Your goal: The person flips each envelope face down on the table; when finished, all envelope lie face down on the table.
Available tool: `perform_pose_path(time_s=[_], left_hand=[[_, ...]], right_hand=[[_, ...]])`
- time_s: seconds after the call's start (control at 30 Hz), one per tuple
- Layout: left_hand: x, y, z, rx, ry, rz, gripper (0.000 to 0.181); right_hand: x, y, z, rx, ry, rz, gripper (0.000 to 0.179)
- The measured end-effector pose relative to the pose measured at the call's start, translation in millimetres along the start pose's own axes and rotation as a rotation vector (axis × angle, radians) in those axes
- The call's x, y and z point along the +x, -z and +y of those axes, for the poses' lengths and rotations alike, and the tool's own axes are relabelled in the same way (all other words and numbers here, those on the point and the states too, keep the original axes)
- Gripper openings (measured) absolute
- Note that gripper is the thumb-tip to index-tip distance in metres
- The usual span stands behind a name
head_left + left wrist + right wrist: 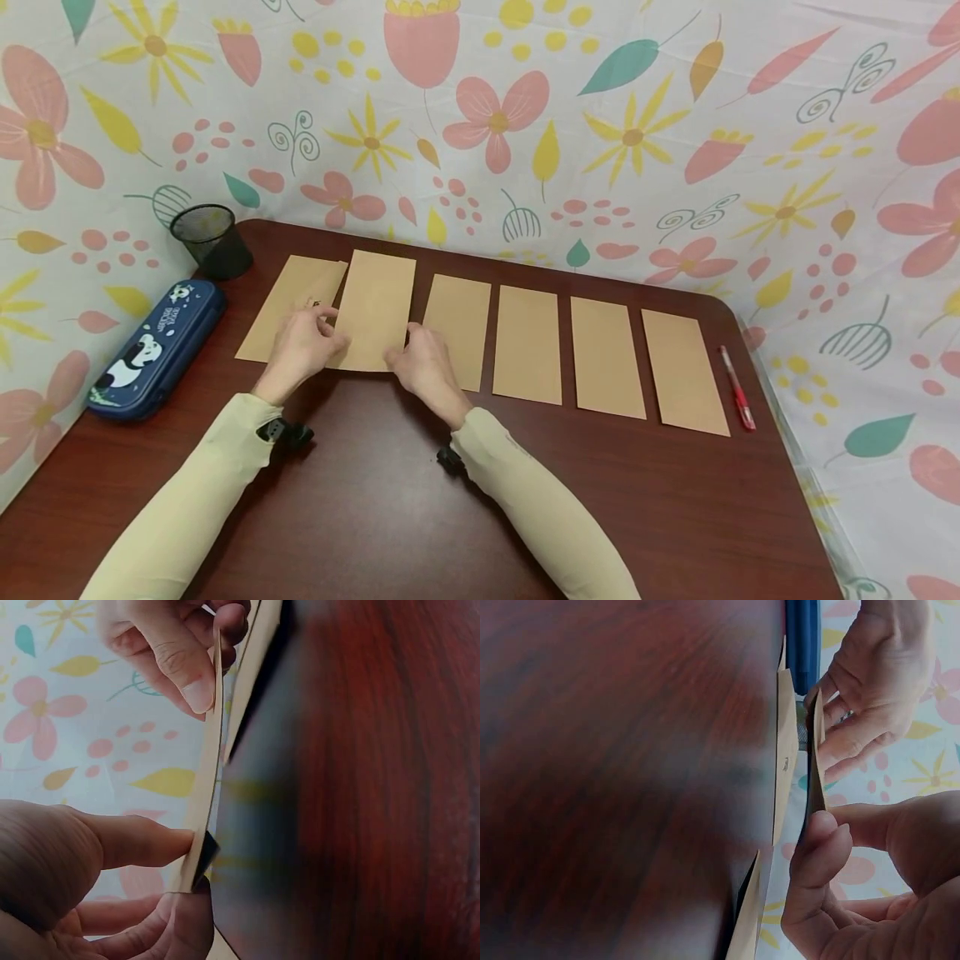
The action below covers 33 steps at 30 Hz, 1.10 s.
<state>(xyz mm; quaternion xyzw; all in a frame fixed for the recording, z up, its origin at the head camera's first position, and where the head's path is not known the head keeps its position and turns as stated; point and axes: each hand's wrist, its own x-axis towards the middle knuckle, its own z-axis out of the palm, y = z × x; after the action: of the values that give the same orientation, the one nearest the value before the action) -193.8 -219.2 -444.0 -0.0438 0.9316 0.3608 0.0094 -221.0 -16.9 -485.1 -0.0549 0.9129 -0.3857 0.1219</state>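
Note:
Both hands hold one brown paper envelope (377,304) by its near corners, lifted off the table at the left part of a row. My left hand (303,343) pinches its left side between thumb and fingers. At its right lower corner my right hand (426,362) has a thumb-and-finger grip. Seen edge-on in the left wrist view, the held envelope (211,750) bows slightly. Beneath and left of it lies another envelope (281,308) with a small dark mark, partly covered by the left hand. The right hand overlaps an envelope (465,325) lying to its right.
Further right lie three more brown envelopes (528,346), side by side, then a red pen (738,390) near the table's right edge. A blue panda pencil case (159,350) and a black mesh pen holder (213,243) stand at the left. Flower-printed cloth (450,167) hangs behind the table.

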Motion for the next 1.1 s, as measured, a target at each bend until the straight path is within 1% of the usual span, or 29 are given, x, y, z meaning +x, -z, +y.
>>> perform_pose_path(time_s=[0.07, 0.17, 0.27, 0.4, 0.47, 0.53, 0.63, 0.77, 0.9, 1.03, 1.1], left_hand=[[1.5, -1.3, -1.4, 0.029, 0.010, -0.021, 0.054], [6.0, -4.6, -5.5, 0.052, 0.026, -0.041, 0.056], [17.1, -13.7, -17.7, 0.070, 0.034, -0.028, 0.056], [33.9, -27.0, -37.0, 0.113, 0.001, -0.002, 0.053], [38.9, -31.0, -43.3, 0.128, -0.020, 0.001, 0.051], [43.4, -34.3, -48.8, 0.138, -0.028, 0.005, 0.050], [47.0, -36.9, -52.7, 0.146, -0.025, 0.006, 0.050], [46.7, -38.0, -52.2, 0.166, -0.027, 0.010, 0.048], [42.0, -35.7, -46.4, 0.184, -0.041, 0.006, 0.042], [33.7, -28.2, -33.4, 0.183, -0.025, -0.016, 0.041], [30.9, -25.9, -29.5, 0.186, -0.025, -0.014, 0.040]], right_hand=[[10.9, -9.0, 10.2, -0.039, 0.006, 0.006, 0.062], [18.6, -12.7, 14.8, -0.083, 0.008, 0.008, 0.054], [23.6, -16.4, 18.0, -0.139, 0.014, 0.020, 0.044], [25.6, -17.7, 18.0, -0.176, 0.015, 0.001, 0.022], [25.6, -17.5, 17.0, -0.176, 0.018, -0.014, 0.015], [25.7, -17.2, 15.8, -0.179, 0.027, -0.019, 0.019], [25.4, -16.9, 13.6, -0.184, 0.024, -0.032, 0.025], [27.0, -17.1, 10.8, -0.224, 0.015, -0.052, 0.031], [30.0, -18.7, 10.4, -0.260, 0.017, -0.065, 0.035], [32.8, -21.1, 12.2, -0.298, 0.064, -0.071, 0.038], [34.1, -22.1, 13.6, -0.312, 0.091, -0.071, 0.039]])
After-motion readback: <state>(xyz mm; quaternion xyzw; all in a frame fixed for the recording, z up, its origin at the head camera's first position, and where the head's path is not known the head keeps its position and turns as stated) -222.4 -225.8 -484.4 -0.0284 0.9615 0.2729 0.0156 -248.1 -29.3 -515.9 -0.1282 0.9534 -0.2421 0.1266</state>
